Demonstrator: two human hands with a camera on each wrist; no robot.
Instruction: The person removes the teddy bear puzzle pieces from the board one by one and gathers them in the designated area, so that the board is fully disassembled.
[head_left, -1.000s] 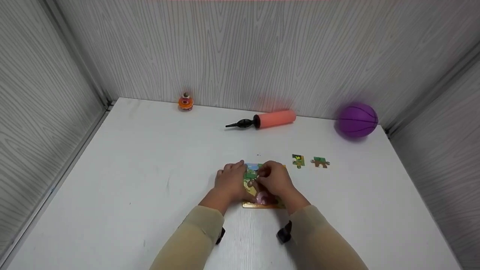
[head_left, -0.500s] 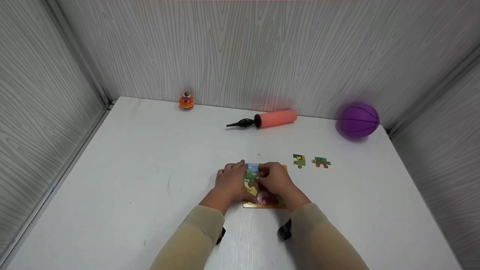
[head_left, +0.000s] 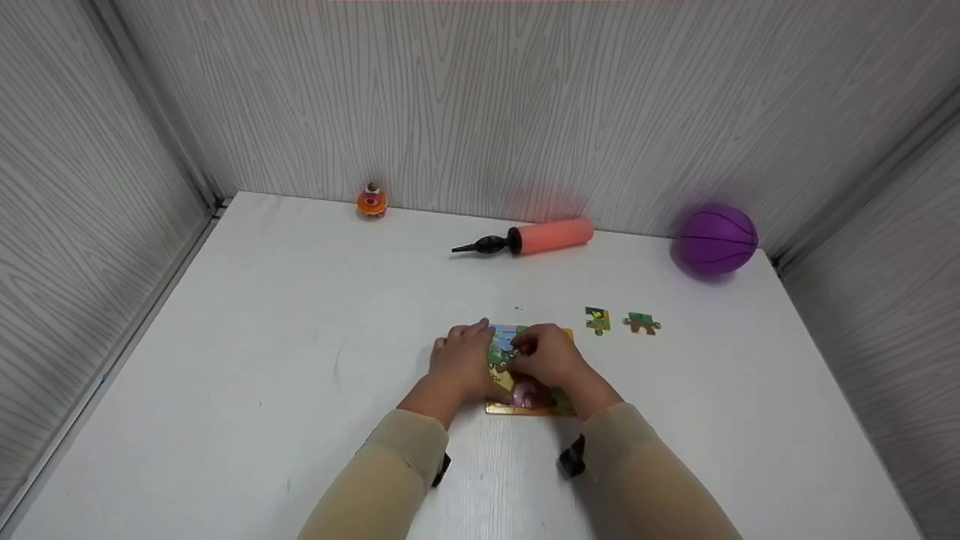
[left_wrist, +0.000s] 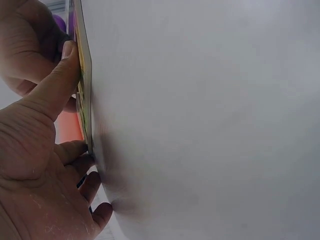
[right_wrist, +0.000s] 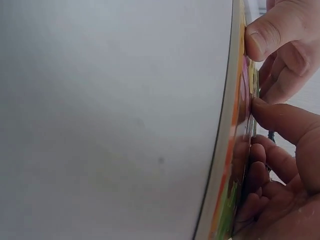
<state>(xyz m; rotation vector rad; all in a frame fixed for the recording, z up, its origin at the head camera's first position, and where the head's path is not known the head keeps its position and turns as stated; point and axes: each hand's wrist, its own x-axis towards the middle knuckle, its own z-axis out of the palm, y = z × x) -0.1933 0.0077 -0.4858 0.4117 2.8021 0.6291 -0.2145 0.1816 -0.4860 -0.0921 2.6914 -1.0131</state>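
Note:
A small picture jigsaw puzzle point(head_left: 510, 409) in an orange-edged tray lies between both hands on the white table. My left hand point(head_left: 461, 365) steadies its left side. In the left wrist view its thumb point(left_wrist: 65, 70) presses on the puzzle face, while the other fingers reach past the far corner onto the table. Curled over the puzzle, my right hand point(head_left: 553, 358) pinches a green and blue puzzle piece point(head_left: 501, 351) near the upper left with thumb and forefinger. Its remaining fingers fold in close to the puzzle in the right wrist view; the hand hides the puzzle's right part.
Two loose puzzle pieces, one with yellow point(head_left: 598, 321) and one green and brown point(head_left: 641, 324), lie to the right beyond the puzzle. Along the back wall are an orange toy figure point(head_left: 372, 201), a red hand pump point(head_left: 555, 235) and a purple ball point(head_left: 718, 240).
The right fingertips have shifted slightly left and down with the piece, which now sits flush with the picture around it. The left hand stays in place.

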